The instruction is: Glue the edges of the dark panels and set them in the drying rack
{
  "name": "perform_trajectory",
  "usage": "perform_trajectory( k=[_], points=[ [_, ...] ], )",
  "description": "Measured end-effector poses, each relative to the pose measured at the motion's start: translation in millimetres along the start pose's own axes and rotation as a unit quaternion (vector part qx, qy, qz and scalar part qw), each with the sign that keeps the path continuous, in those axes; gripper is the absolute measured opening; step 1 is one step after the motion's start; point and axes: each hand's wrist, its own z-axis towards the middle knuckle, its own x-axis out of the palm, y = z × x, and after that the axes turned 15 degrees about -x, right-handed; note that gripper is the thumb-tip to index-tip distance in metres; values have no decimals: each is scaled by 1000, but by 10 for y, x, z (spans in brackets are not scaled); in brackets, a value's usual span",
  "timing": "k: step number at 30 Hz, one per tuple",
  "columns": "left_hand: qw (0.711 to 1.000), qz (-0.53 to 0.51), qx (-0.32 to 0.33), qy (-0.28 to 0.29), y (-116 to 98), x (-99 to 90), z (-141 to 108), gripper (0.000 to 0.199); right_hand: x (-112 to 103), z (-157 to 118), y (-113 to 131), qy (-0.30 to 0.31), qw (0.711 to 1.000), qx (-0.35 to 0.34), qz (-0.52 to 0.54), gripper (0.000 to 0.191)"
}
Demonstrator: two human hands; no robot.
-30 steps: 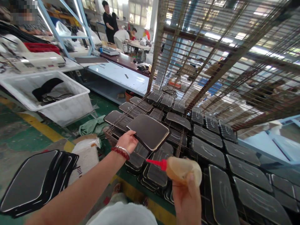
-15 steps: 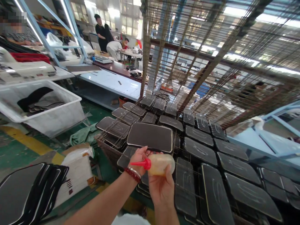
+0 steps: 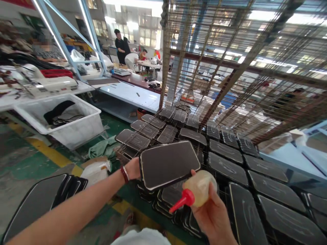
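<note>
My left hand grips the left edge of a dark rounded panel with a pale line round its rim. The panel is tilted and lifted above the rack, its fingers partly hidden behind it. In my right hand is a squeeze bottle of cloudy yellowish liquid. Its red nozzle points down and to the left, just below the panel's lower right edge. Similar dark panels lie in rows on the wire rack, many with glossy squiggles on their faces.
Wire rack grids stand raised at the upper right. A white bin with dark pieces stands at the left, near a sewing machine. More panels are stacked at the lower left. Other people, including a person in black, are in the background.
My left hand has moved from beside the bottle to the panel's left edge, and the panel is now raised and tilted. My right hand has brought the bottle right and lower.
</note>
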Motion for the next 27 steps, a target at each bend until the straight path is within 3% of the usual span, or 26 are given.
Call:
perform_trajectory(
  k=[2, 5, 8, 10, 14, 18, 23, 27],
  points=[
    [995, 80, -61, 24, -387, 56, -48, 30, -60, 5, 134, 15, 999, 26, -26, 51],
    [935, 314, -140, 89, -772, 361, -80, 49, -97, 33, 257, 64, 993, 69, -64, 50],
    [857, 486, -136, 102, -827, 724, -67, 39, -46, 43, 258, 86, 989, 81, -93, 51],
    [836, 531, -109, 89, -740, 885, -41, 32, 21, 29, 217, 80, 989, 63, -106, 53],
    [848, 525, -42, 59, -591, 912, -31, 36, 121, -17, 241, 28, 994, 2, -104, 50],
    [849, 523, -36, 67, -657, 769, -153, 36, 143, -13, 549, 9, 987, -96, -128, 51],
    [837, 537, -54, 89, -751, 746, -355, 38, 201, 158, 917, 8, 939, -285, -191, 43],
    [835, 539, -66, 90, -752, 774, -449, 39, 264, 292, 994, 12, 905, -350, -242, 46]
  ],
)
